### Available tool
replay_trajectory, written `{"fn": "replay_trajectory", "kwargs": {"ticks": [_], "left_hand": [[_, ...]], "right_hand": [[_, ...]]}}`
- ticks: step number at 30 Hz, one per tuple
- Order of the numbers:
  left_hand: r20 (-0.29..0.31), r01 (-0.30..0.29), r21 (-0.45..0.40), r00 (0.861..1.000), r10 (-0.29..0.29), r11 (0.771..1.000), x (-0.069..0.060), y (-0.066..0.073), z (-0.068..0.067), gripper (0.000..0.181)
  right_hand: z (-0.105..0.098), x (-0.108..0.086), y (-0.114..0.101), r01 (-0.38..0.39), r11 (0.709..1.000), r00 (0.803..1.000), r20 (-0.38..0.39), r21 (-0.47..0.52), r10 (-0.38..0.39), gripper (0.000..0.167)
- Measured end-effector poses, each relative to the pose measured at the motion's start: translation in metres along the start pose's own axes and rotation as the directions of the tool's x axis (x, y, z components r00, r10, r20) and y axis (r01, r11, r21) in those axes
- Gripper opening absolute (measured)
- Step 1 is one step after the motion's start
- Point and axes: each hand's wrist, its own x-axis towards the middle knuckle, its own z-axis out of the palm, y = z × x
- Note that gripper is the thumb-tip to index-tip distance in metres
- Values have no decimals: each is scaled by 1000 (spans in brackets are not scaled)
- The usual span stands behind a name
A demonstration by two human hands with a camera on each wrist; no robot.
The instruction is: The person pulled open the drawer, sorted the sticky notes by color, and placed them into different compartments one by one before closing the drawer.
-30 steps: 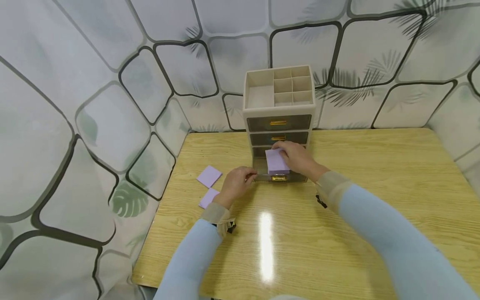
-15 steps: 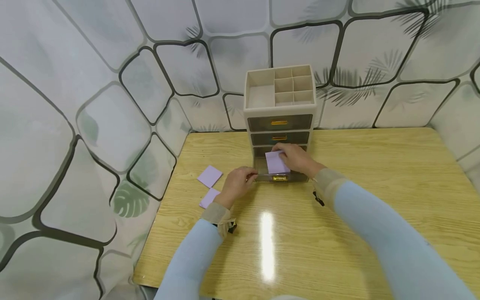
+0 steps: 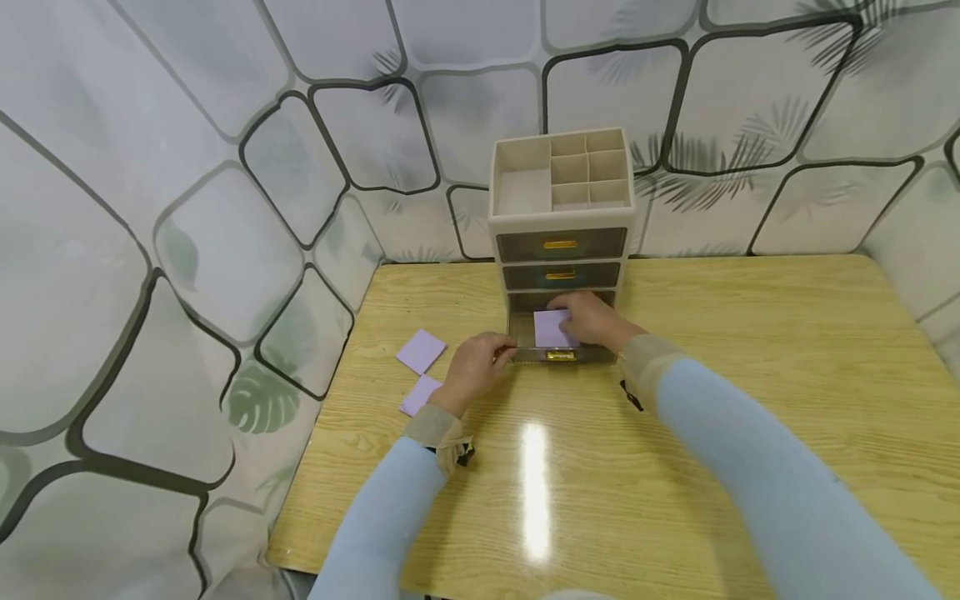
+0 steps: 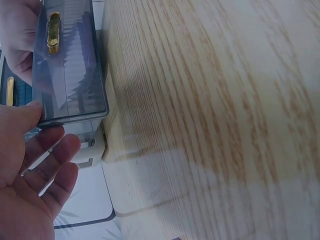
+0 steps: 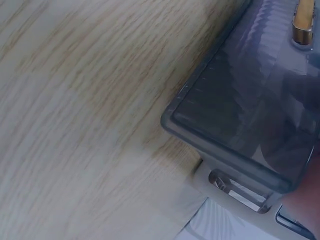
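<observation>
A clear grey bottom drawer (image 3: 592,356) with a gold handle is pulled out of a small cream desktop organizer (image 3: 558,222). My left hand (image 3: 474,371) pinches the drawer's front left corner; in the left wrist view the thumb lies against the drawer (image 4: 75,95), other fingers curved beside it. Inside the drawer, my right hand (image 3: 594,320) holds a lilac sticky note pad (image 3: 550,332) by its right side, low in the drawer. The right wrist view shows mostly the drawer front (image 5: 230,110), with the right hand blurred at the edge and its fingertips hidden.
Two more lilac pads lie left of the organizer, one farther back (image 3: 421,352) and one nearer (image 3: 418,395), partly behind the left wrist. The upper drawers (image 3: 525,247) are closed. A patterned curtain (image 3: 480,108) rises behind the wooden table (image 3: 720,333).
My right hand has lowered the sticky note pad farther into the drawer, and the pad now lies flatter. The left hand keeps its place on the drawer corner.
</observation>
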Motion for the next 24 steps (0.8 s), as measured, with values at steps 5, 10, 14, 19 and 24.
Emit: {"fn": "replay_trajectory", "kwargs": {"ticks": [5, 10, 14, 19, 24], "left_hand": [[-5, -4, 4, 1000, 4, 1000, 0, 0, 1, 16], [-15, -12, 15, 1000, 12, 1000, 0, 0, 1, 15], [-18, -16, 13, 1000, 16, 1000, 0, 0, 1, 15], [-24, -16, 4, 1000, 16, 1000, 0, -1, 1, 15], [-20, -12, -6, 1000, 12, 1000, 0, -2, 2, 15]], "right_hand": [[2, 2, 2, 6, 997, 1000, 18, -80, -5, 45], [4, 2, 2, -7, 990, 999, 45, -140, 14, 45], [3, 2, 1, -20, 986, 997, 70, -165, 32, 47], [4, 1, 1, -9, 982, 998, 65, -187, 21, 46], [4, 1, 2, 1, 983, 998, 58, -184, 10, 45]]}}
